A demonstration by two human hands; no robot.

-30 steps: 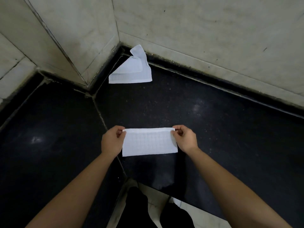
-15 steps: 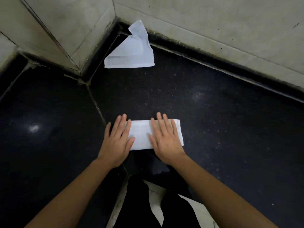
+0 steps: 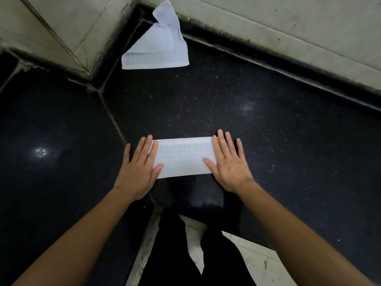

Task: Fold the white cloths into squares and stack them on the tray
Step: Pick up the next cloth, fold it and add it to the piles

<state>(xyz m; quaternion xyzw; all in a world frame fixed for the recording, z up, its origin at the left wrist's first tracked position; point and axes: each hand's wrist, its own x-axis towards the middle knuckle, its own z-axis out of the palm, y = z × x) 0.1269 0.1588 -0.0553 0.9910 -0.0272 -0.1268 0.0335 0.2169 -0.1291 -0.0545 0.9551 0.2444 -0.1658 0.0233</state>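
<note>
Folded white cloth (image 3: 182, 156) lies flat as a long rectangle on the dark speckled countertop (image 3: 268, 141), near its front edge, faint grid weave visible on top. Left hand (image 3: 139, 168) is flat, palm down, fingers straight and a little spread, pressing the cloth's left end; index finger and thumb lie on the fabric, the remaining fingers on bare counter, and the cloth's left edge is hidden under that hand. Right hand (image 3: 228, 162) is likewise flat and spread, covering the cloth's right end; thumb tip on the fabric, right edge of the cloth hidden under the palm, so how far it runs under there can't be told. Number of layers in the fold can't be read from above. Second white cloth (image 3: 156, 48) sits well apart at the back in the counter corner, loosely folded into a rough triangle, upper tip leaning up against the pale tiled wall (image 3: 268, 19) and nearly cut by the top frame edge. A seam (image 3: 111, 116) runs across the counter, passing under the left hand. Both forearms are cut off at the bottom edge. Dark trousers (image 3: 185, 254) and pale floor (image 3: 257, 263) show below the counter edge, details murky.
</note>
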